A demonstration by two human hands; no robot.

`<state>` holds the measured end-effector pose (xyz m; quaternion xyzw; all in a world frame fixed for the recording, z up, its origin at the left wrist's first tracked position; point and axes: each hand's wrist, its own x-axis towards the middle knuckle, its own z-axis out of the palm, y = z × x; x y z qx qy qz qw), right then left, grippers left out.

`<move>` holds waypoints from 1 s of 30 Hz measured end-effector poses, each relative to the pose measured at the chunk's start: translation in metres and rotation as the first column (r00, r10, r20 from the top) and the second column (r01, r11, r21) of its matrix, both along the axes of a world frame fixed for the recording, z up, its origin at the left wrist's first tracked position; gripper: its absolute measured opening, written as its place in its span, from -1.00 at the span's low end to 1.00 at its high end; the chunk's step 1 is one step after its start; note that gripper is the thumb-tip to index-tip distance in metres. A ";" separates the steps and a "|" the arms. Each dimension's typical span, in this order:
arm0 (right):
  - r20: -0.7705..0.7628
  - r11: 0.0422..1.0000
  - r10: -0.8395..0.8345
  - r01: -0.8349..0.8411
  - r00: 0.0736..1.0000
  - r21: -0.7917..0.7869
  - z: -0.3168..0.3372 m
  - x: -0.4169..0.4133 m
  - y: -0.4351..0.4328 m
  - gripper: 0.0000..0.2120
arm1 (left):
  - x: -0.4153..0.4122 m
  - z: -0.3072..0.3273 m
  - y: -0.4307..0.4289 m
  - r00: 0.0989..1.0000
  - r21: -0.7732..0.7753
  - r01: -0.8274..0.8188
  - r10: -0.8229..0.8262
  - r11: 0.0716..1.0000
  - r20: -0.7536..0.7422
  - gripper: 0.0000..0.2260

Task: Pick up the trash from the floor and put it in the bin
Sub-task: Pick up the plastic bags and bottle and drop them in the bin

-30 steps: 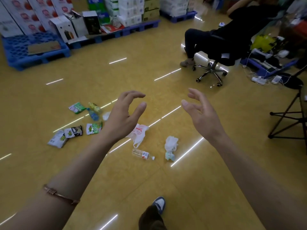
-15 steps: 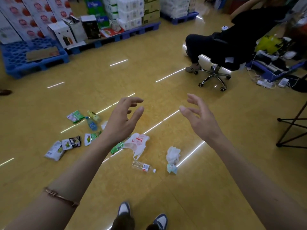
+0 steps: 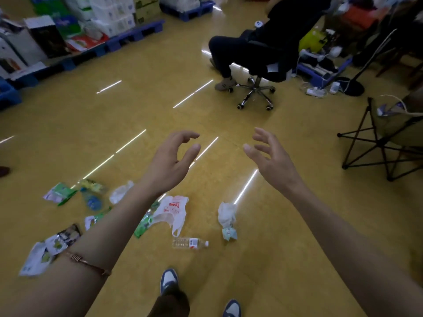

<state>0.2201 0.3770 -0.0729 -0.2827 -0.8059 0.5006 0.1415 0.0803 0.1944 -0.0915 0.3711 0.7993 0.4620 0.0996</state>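
Observation:
Trash is scattered over the yellow floor below my outstretched arms. A clear plastic bottle (image 3: 190, 243) lies on its side nearest my feet. Beyond it are a white plastic bag with red print (image 3: 172, 210) and a crumpled white wad (image 3: 226, 215). Several snack wrappers (image 3: 60, 193) and a small blue bottle (image 3: 91, 200) lie to the left, partly hidden by my left forearm. My left hand (image 3: 170, 163) and my right hand (image 3: 272, 160) hover above the floor, both empty with fingers spread. No bin is in view.
A person sits on a wheeled office chair (image 3: 255, 90) ahead on the right. A folding stool (image 3: 386, 138) stands at the right edge. Blue pallets (image 3: 135, 34) with stacked boxes line the back. Cables and power strips (image 3: 320, 90) lie near the chair.
I have stepped forward: the trash now lies closer and lower in view, and both my shoes show at the bottom. Both hands stay raised and empty.

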 end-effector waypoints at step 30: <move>0.099 0.998 0.056 -0.052 0.993 -0.045 -0.080 -0.079 0.026 -0.51 | -0.062 -0.084 0.038 0.998 -0.085 0.022 -0.017 0.996 0.063 -0.75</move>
